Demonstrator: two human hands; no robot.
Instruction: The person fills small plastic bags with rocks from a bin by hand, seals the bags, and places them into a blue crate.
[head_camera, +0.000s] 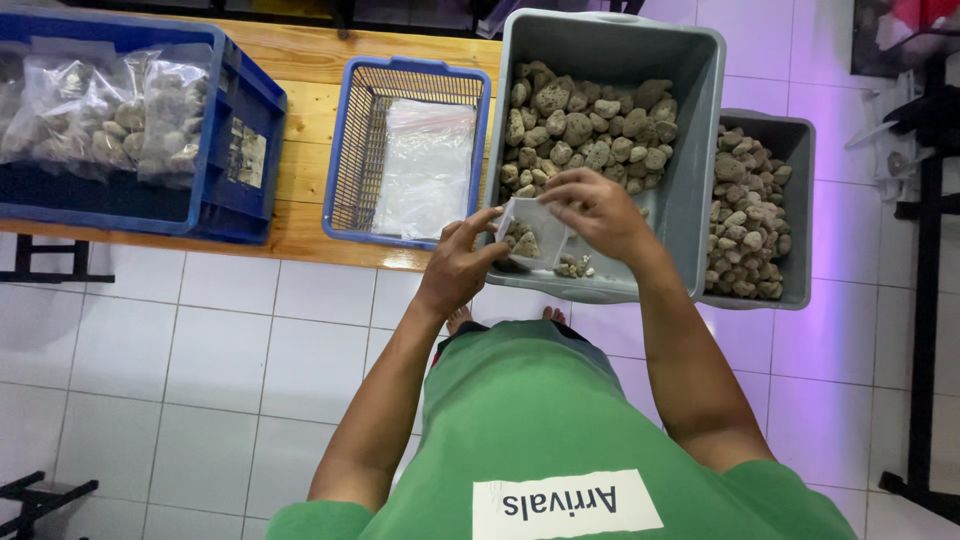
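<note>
Head view:
Left hand (455, 270): fingers closed on a small clear bag (530, 232) — a few stones inside.
Right hand (597, 205): pinching the bag's top edge, above the near grey tub (700, 150).
Grey tubs: two, both holding stones (585, 125).
Blue containers: two — a crate (240, 130) with filled bags, a basket (350, 150) with empty ones.

Bright even indoor light, soft shadows, purple glow at right, sharp focus

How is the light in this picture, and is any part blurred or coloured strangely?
Head view: even, soft light; a purple tint falls on the white floor tiles at right; glare whitens the empty clear bags in the blue basket; the hands and stones stay fairly sharp.
</note>
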